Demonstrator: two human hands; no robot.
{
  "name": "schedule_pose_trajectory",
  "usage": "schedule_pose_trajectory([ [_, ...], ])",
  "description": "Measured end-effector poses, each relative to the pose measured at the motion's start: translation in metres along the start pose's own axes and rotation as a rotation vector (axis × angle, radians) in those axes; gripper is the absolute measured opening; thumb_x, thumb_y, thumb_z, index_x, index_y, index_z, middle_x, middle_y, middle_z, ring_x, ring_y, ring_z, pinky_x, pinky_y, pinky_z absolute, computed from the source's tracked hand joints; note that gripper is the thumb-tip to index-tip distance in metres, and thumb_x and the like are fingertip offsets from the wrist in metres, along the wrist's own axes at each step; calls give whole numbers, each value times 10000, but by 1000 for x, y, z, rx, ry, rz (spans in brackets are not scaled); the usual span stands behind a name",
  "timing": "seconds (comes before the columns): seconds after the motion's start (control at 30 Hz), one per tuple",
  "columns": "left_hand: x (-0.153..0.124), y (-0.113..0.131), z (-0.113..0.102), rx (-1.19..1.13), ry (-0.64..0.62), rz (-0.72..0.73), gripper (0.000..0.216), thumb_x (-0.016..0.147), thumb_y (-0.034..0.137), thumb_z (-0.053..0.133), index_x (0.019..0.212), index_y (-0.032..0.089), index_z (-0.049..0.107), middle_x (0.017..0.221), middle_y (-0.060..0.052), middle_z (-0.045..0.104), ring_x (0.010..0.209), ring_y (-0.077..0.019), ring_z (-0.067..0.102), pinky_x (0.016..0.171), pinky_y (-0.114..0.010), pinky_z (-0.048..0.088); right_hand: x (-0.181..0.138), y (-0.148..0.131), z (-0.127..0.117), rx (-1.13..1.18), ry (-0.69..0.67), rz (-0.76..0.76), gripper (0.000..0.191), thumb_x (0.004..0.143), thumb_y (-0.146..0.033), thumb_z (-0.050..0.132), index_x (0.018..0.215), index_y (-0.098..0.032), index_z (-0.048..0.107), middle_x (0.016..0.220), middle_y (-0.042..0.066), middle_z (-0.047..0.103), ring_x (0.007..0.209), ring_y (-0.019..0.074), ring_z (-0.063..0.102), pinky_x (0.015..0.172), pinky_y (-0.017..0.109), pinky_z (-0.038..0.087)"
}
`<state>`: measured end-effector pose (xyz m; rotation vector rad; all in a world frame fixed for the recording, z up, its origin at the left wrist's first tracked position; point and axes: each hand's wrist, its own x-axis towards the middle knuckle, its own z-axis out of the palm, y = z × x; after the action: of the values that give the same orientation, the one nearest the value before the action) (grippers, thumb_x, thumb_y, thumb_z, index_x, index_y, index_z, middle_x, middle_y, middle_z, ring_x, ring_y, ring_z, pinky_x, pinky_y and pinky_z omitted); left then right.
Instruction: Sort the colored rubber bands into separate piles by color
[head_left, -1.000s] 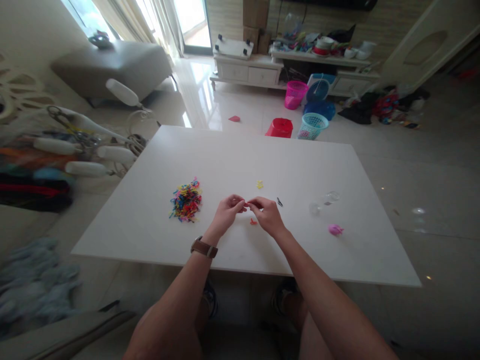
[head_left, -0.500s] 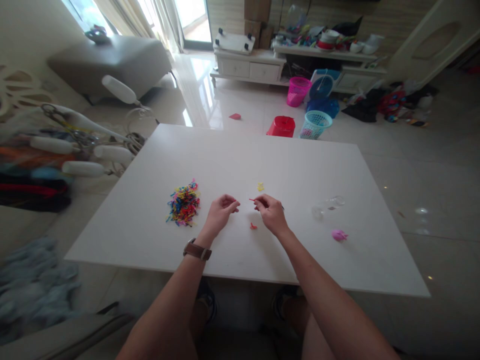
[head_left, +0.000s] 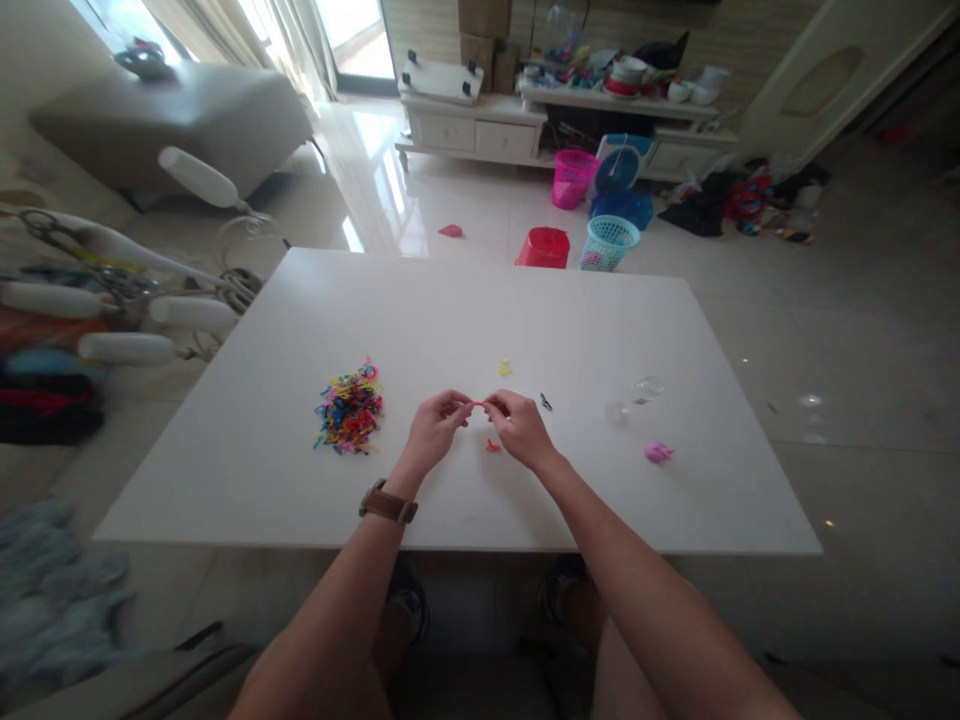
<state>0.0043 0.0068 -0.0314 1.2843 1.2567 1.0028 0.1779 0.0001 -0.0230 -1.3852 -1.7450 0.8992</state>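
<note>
Between my two hands runs a thin red band (head_left: 478, 404), a short strip pinched at each end. My left hand (head_left: 439, 425), with a brown-strapped watch at the wrist, grips its left end in closed fingertips. The right end is in the pinched fingers of my right hand (head_left: 517, 425). Just below the hands, small orange-red pieces (head_left: 493, 446) lie on the white table (head_left: 420, 310). Small yellow pieces (head_left: 505, 368) are beyond them. Left of my hands sits a heap of small multicoloured bands (head_left: 350, 410).
Right of my right hand lies a small dark metal tool (head_left: 546, 402). Farther right are a clear plastic container (head_left: 634, 400) and a pink object (head_left: 658, 453). Past the far edge stand a red bin (head_left: 544, 248) and a light-blue basket (head_left: 609, 243). White lamp arms (head_left: 127, 349) flank the table's left side.
My hands have come together, and the red band now spans both sets of fingertips. The view has turned slightly right, and the dark tool beside my right hand is now uncovered.
</note>
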Motion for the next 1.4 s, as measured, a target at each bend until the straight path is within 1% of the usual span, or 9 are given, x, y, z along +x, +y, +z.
schedule_pose_trajectory([
  [0.23, 0, 1, 0, 16, 1, -22, 215, 796, 393, 700, 806, 179, 714, 696, -16, 685, 646, -149, 635, 651, -271, 498, 1, 3, -1, -9, -13, 22, 243, 947, -214, 542, 720, -195, 628, 709, -6, 654, 678, 135, 571, 665, 254, 378],
  [0.4, 0, -3, 0, 49, -13, -47, 226, 782, 402, 693, 787, 176, 708, 728, -33, 703, 642, -155, 637, 645, -282, 508, 2, 5, 1, -39, -38, 21, 237, 950, -224, 539, 743, -193, 649, 705, -4, 661, 670, 134, 576, 667, 250, 395],
  [0.53, 0, -9, -1, 100, -1, -59, 226, 771, 394, 703, 800, 170, 721, 740, -48, 716, 645, -163, 651, 635, -286, 512, 5, 12, -4, -71, -45, 34, 166, 919, -220, 586, 803, -191, 701, 754, 9, 700, 698, 134, 619, 690, 244, 433],
  [0.67, 0, -13, -3, 26, 40, -93, 241, 741, 356, 740, 879, 159, 730, 740, -54, 731, 660, -177, 693, 658, -293, 529, 5, 28, -19, -200, -205, 124, 113, 869, -196, 646, 821, -204, 748, 789, 19, 744, 700, 141, 642, 685, 250, 443],
  [0.8, 0, -12, -3, -71, 58, -123, 299, 718, 353, 782, 926, 147, 728, 835, -94, 770, 710, -192, 722, 693, -306, 544, 0, 40, -27, -309, -379, 105, 116, 824, -140, 686, 801, -212, 773, 779, 12, 755, 692, 130, 640, 691, 243, 438],
  [0.93, -2, -7, -2, -71, 59, -135, 275, 715, 358, 800, 865, 148, 704, 815, -101, 774, 706, -194, 724, 681, -298, 526, -6, 40, -23, -260, -463, 83, 80, 807, -140, 738, 777, -205, 774, 773, 8, 751, 665, 115, 622, 646, 222, 422],
  [1.07, -3, -4, -2, -53, 43, -129, 252, 728, 378, 798, 807, 158, 704, 776, -87, 767, 724, -196, 722, 688, -295, 515, -8, 38, -18, -303, -502, 89, 94, 782, -122, 756, 741, -206, 764, 747, 5, 739, 651, 114, 616, 624, 219, 414],
  [1.2, -3, -2, -2, -2, 25, -128, 216, 724, 353, 794, 805, 157, 755, 758, -79, 758, 741, -197, 708, 708, -302, 526, -5, 33, -20, -322, -437, 117, 50, 784, -175, 771, 827, -198, 761, 775, 15, 734, 665, 124, 626, 644, 234, 441],
  [1.4, -4, -1, 0, -8, 11, -145, 206, 729, 356, 793, 798, 163, 774, 736, -77, 756, 723, -198, 697, 722, -318, 543, 2, 19, -19, -3, -128, 27, 162, 830, -244, 749, 984, -193, 748, 856, 27, 755, 718, 131, 665, 712, 255, 525],
])
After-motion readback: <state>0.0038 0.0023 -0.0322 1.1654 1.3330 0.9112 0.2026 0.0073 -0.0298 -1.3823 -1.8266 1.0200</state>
